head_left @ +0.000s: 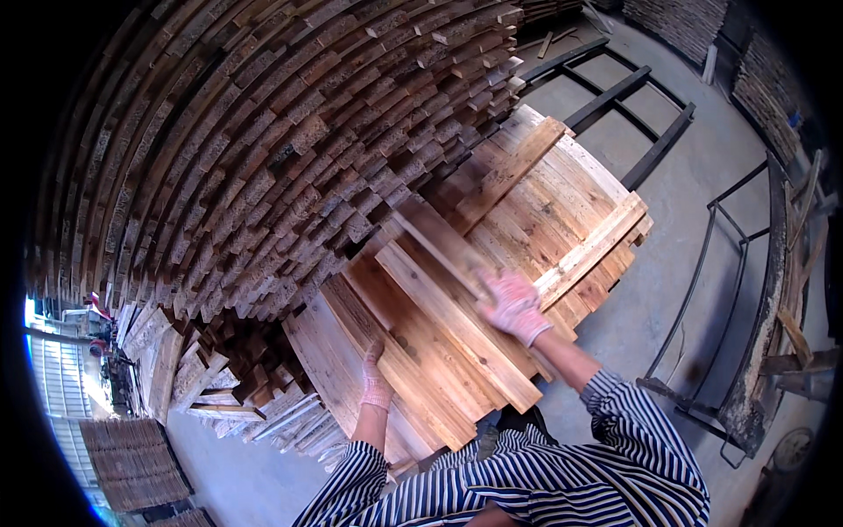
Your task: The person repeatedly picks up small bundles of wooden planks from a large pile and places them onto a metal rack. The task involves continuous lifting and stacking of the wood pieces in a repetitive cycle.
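At the centre of the frame, a motion-blurred board (436, 240) slants, its near end within the closed fingers of the right hand (514, 306); lower, the left hand (376, 379) touches a plank (411, 386), finger spread impossible to tell.

Over at the far side, a black metal frame (606, 99) of joined bars lies flat on the grey floor (680, 215). Past it I can see a tall woodpile (676, 22) at the back, and another stack (767, 92) farther right. Nearer on the right there's a dark metal stand (753, 386) with thin rods and loose sticks about it. Across to the left, a brown stack (136, 461) sits on the floor near a pale ribbed wall (63, 378), catching bright light.
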`<state>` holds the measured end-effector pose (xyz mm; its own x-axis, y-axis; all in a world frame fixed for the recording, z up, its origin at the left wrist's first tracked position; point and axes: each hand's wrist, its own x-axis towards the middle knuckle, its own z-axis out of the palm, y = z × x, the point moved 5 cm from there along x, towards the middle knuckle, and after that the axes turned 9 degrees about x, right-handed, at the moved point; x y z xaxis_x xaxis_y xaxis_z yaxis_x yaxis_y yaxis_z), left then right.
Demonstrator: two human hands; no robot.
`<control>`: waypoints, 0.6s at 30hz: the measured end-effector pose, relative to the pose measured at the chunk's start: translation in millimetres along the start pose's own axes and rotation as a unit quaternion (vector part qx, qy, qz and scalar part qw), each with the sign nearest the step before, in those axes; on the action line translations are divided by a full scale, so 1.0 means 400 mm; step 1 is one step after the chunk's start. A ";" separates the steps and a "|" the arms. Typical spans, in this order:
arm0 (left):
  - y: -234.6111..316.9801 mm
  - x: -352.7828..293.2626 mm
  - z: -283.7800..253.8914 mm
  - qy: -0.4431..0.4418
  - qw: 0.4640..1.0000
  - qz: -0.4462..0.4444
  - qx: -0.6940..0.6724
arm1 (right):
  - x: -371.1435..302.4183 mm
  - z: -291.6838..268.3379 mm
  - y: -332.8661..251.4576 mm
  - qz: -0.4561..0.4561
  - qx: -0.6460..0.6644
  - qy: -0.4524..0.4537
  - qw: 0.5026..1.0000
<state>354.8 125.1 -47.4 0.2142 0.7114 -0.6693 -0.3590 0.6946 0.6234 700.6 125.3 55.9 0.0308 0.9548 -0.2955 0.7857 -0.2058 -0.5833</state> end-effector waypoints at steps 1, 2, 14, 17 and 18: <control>-0.005 -0.005 -0.024 0.013 1.000 0.004 0.001 | 0.010 -0.039 0.024 0.033 -0.007 -0.015 0.999; -0.004 0.001 -0.013 -0.007 1.000 0.007 0.009 | 0.033 -0.064 0.085 0.014 -0.008 0.030 0.999; 0.010 -0.001 0.018 -0.008 1.000 -0.001 -0.016 | -0.068 0.144 -0.126 -0.069 -0.013 0.024 0.997; 0.008 0.012 0.045 0.016 1.000 -0.003 0.003 | -0.050 0.198 -0.063 -0.080 0.005 0.055 0.995; 0.003 0.008 0.046 0.023 1.000 -0.003 0.006 | -0.045 0.189 -0.035 -0.088 0.025 0.078 0.993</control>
<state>371.8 129.9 -41.3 0.1745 0.7012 -0.6913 -0.3472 0.7008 0.6231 642.4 94.7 11.9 -0.0059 0.9977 -0.0679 0.7552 -0.0401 -0.6542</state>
